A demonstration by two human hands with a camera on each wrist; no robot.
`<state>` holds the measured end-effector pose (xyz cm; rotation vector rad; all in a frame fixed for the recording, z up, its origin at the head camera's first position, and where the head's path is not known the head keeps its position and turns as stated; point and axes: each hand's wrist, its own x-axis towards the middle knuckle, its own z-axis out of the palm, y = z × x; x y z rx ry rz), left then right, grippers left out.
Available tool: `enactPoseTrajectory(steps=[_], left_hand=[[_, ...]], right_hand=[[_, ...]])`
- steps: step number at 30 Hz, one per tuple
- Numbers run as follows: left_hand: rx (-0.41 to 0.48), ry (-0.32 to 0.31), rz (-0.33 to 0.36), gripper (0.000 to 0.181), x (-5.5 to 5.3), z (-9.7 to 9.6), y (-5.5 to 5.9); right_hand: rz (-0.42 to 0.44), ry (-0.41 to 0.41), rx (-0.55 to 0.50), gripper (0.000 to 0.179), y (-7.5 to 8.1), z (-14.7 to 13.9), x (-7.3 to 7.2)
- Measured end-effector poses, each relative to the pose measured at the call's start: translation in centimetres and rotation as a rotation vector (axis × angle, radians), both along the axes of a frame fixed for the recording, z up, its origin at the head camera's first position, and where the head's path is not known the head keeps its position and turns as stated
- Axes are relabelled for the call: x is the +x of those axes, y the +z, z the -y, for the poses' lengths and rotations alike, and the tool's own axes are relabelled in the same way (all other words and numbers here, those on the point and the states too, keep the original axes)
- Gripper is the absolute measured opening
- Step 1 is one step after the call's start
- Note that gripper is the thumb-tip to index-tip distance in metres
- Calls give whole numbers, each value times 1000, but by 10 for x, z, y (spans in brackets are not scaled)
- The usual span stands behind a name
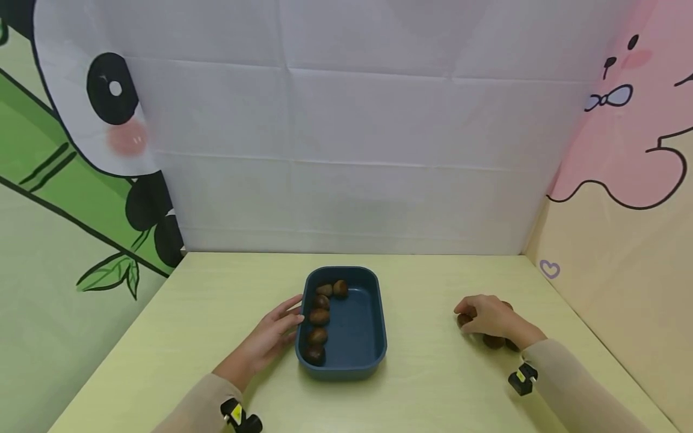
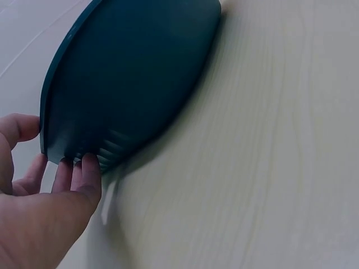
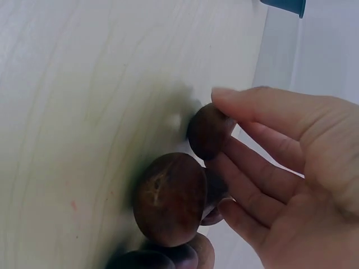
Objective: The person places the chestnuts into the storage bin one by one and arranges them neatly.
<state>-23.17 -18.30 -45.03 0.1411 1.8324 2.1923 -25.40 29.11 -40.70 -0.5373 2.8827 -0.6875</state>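
My right hand point(image 1: 491, 316) pinches a brown chestnut point(image 3: 210, 131) between thumb and fingers, close over the table at the right. Below that hand sit several more chestnuts point(image 1: 493, 341), partly hidden by it; one large chestnut point(image 3: 169, 199) shows nearest in the right wrist view. At the middle stands a dark blue rectangular box point(image 1: 357, 343), with several chestnuts point(image 1: 319, 317) in a row along its left inner wall and another chestnut point(image 1: 340, 288) at its far end. My left hand point(image 1: 273, 337) rests against the box's left side, fingertips on the outer wall point(image 2: 129, 73) and thumb at the rim.
The pale yellow table point(image 1: 422, 385) reaches back to a white sheet point(image 1: 368, 204). A wall with a panda drawing point(image 1: 127, 138) borders the left, and one with a pink drawing point(image 1: 622, 150) the right. Each wrist wears a small black camera point(image 1: 523, 379).
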Motion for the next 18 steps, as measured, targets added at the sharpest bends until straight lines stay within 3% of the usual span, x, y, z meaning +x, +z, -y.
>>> enactPoseTrajectory(steps=[12, 18], left_hand=[[8, -3, 6, 61, 1, 0, 1], [10, 7, 9, 62, 1, -1, 1]], right_hand=[[-4, 55, -18, 27, 6, 18, -9], [-12, 109, -68, 30, 20, 39, -18]])
